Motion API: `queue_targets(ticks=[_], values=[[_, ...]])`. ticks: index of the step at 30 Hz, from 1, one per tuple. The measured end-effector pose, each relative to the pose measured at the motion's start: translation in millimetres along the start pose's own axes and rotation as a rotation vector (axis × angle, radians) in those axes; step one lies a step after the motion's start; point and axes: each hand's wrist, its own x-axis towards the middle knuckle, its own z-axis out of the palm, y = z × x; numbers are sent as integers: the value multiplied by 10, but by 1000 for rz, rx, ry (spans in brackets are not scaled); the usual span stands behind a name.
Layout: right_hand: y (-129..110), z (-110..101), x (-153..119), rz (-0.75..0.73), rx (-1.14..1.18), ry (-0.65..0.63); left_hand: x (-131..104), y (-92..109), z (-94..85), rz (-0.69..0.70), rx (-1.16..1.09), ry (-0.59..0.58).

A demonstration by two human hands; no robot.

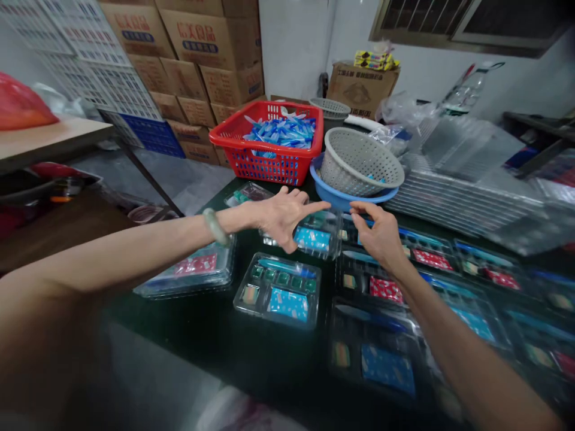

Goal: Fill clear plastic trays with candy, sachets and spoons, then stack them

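Note:
My left hand (287, 216), with a pale bangle at the wrist, hovers with fingers apart over a clear tray that holds a blue packet (313, 239). To its right, my right hand (380, 233) is over the back of the tray rows, thumb and fingers bent and apart, nothing visible between them. Nearer the front lies a filled clear tray (277, 290) with a blue stick, green pieces, a striped piece and a blue packet. More filled trays, with red packets (385, 289) or blue ones, lie in rows at the right.
A red basket (275, 161) of blue items stands at the back, beside a grey colander (359, 164) in a blue basin (344, 200). Stacked clear trays (193, 272) sit at the left, empty-looking clear trays (467, 191) at the right. Cardboard boxes (206, 42) rise behind.

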Motion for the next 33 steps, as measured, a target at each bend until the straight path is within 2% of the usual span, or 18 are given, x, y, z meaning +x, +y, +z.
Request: queue_targets(ticks=[4,8,12,16,19,22,28,30,33], values=[[-75,-68,-159,-14,0,-17,-456,389,100,20,-46,-43],[-110,12,-333,-5,8,-104,-695,617,293,-14,-61,-111],[-129,104,-402,-7,21,-172,-772,637,374,-35,-120,-40],[-137,133,-378,20,88,-184,-846,625,339,-71,-240,90],[-167,208,-296,71,161,-206,-924,609,323,-124,-413,196],[-267,427,-124,51,203,-255,-1035,531,312,-154,-687,376],[-665,1214,345,-180,-125,-441,-1381,245,278,-250,-1542,749],[-775,1445,459,-205,-157,-481,-1503,179,289,-282,-1740,818],[-844,1674,563,-225,-204,-539,-1654,131,329,-330,-1906,860]])
